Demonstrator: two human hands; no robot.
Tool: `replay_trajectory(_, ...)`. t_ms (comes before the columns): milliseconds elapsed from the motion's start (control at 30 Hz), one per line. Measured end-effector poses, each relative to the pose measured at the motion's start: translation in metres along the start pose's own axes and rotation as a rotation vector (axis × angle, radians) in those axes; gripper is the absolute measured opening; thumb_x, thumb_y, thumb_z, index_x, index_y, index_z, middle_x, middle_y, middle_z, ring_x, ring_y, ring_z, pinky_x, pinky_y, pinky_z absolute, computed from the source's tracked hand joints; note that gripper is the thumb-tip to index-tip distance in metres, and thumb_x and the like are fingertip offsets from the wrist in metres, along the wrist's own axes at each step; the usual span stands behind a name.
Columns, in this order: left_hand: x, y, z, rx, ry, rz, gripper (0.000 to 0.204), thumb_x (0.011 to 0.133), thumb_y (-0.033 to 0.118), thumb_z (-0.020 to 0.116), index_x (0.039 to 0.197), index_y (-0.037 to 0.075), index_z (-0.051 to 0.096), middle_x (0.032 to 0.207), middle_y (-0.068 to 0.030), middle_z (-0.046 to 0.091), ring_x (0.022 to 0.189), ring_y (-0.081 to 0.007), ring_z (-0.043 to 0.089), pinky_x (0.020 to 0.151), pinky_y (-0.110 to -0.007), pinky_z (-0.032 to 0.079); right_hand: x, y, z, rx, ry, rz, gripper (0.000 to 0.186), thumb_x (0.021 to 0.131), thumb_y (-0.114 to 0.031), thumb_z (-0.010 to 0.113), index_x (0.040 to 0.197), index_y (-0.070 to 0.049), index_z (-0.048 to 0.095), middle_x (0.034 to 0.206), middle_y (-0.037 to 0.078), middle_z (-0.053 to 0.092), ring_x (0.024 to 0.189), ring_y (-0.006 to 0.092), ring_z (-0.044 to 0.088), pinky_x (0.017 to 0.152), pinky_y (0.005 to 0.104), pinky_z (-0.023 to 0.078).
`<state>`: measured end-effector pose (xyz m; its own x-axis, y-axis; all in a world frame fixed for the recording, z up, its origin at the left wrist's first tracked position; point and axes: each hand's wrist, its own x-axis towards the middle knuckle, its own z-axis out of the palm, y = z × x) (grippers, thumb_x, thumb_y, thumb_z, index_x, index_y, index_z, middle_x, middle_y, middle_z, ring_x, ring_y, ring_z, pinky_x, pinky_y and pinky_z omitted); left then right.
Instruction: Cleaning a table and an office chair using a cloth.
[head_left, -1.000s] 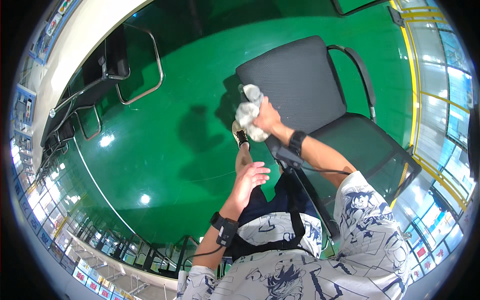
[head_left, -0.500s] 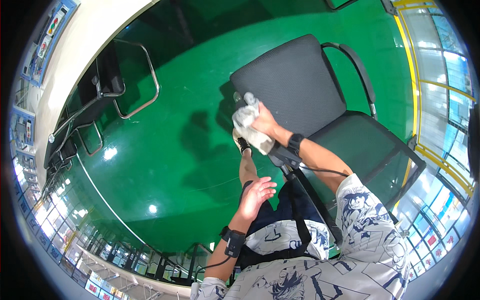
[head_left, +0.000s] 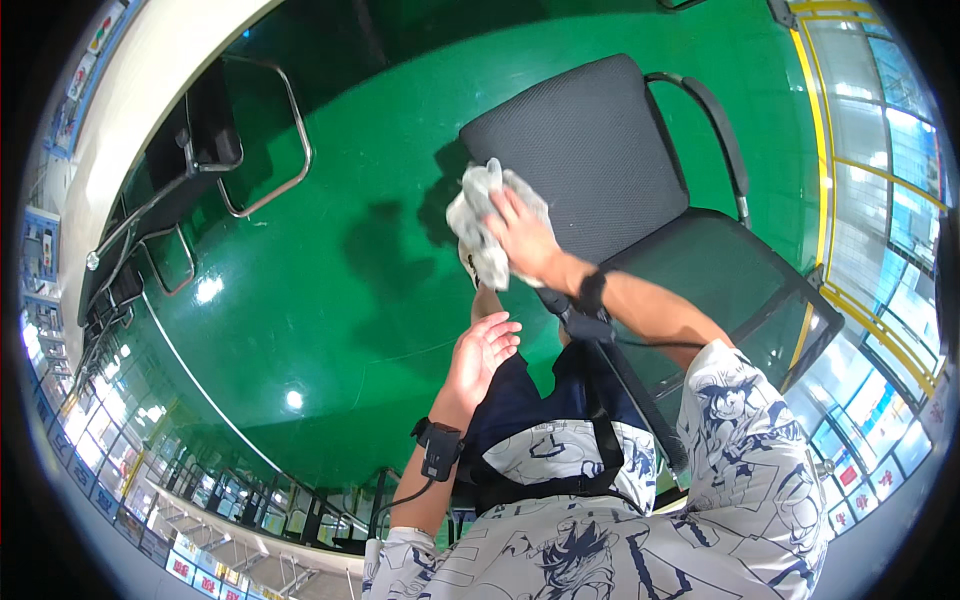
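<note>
Partly hidden — a pale cloth (head_left: pixel 468 218) under the right hand (head_left: pixel 525 240).

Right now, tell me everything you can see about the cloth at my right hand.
The cloth is whitish grey with darker grey areas, soft-looking and crumpled into uneven folds. Your right hand lies over its right part, hiding some of it. It overlaps the left edge of the black chair backrest in view; contact there is unclear.
</note>
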<state>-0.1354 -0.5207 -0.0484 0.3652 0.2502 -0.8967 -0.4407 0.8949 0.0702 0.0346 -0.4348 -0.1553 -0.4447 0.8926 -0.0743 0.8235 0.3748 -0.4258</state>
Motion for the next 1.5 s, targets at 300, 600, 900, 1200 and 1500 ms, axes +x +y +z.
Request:
replay_trajectory(300, 0.023, -0.018, 0.027, 0.023, 0.001, 0.071, 0.033, 0.089, 0.020, 0.049, 0.113, -0.002, 0.048, 0.103, -0.0122, 0.058, 0.088, -0.0195, 0.056, 0.080, -0.030, 0.046, -0.137, 0.006, -0.027, 0.009, -0.238, -0.508, 0.021, 0.074, -0.019, 0.054, 0.091, -0.009, 0.060, 0.121, 0.010, 0.048, 0.123, 0.0303, 0.037, 0.103, 0.0424, 0.030)
replay_trajectory(600, 0.120, 0.011, 0.031, 0.680, 0.457, 0.331, 0.055, 0.086, 0.022, 0.059, 0.125, -0.009, 0.036, 0.116, -0.0186, 0.050, 0.105, -0.0263, 0.051, 0.092, -0.034, 0.039, -0.130, 0.105, -0.017, 0.964, -0.077, 0.732, 0.036, 0.069, -0.015, 0.066, 0.102, -0.004, 0.059, 0.096, 0.014, 0.064, 0.095, 0.0298, 0.061, 0.082, 0.0379, 0.047)
replay_trajectory(900, 0.137, 0.027, 0.029, 1.246, 0.140, 0.735, 0.057, 0.090, 0.018, 0.048, 0.130, -0.012, 0.020, 0.127, -0.0252, 0.043, 0.119, -0.0329, 0.043, 0.103, -0.039, 0.029, -0.027, 0.162, 0.076, -0.006, 0.303, 1.097, 0.075, 0.061, -0.017, 0.068, 0.130, -0.012, 0.038, 0.130, 0.024, 0.031, 0.119, 0.0427, 0.030, 0.097, 0.0529, 0.028)
replay_trajectory(1200, 0.142, 0.036, 0.009, 1.044, 0.166, 0.384, 0.044, 0.093, 0.015, 0.043, 0.129, -0.010, 0.034, 0.132, -0.0215, 0.039, 0.124, -0.0295, 0.037, 0.105, -0.037, 0.024, -0.097, 0.131, 0.109, 0.025, -0.049, 0.011, 0.045, 0.072, -0.021, 0.059, 0.116, -0.023, 0.052, 0.122, 0.016, 0.046, 0.109, 0.0347, 0.049, 0.091, 0.0488, 0.039)
replay_trajectory(1500, 0.130, 0.042, 0.023, 0.993, 0.148, 0.310, 0.059, 0.097, 0.026, 0.041, 0.131, -0.013, 0.013, 0.137, -0.0223, 0.025, 0.129, -0.0263, 0.025, 0.107, -0.033, 0.018, -0.074, 0.290, 0.060, -0.363, 0.337, 0.980, 0.052, 0.070, -0.007, 0.055, 0.121, -0.003, 0.044, 0.126, 0.023, 0.037, 0.112, 0.0395, 0.037, 0.092, 0.0478, 0.033)
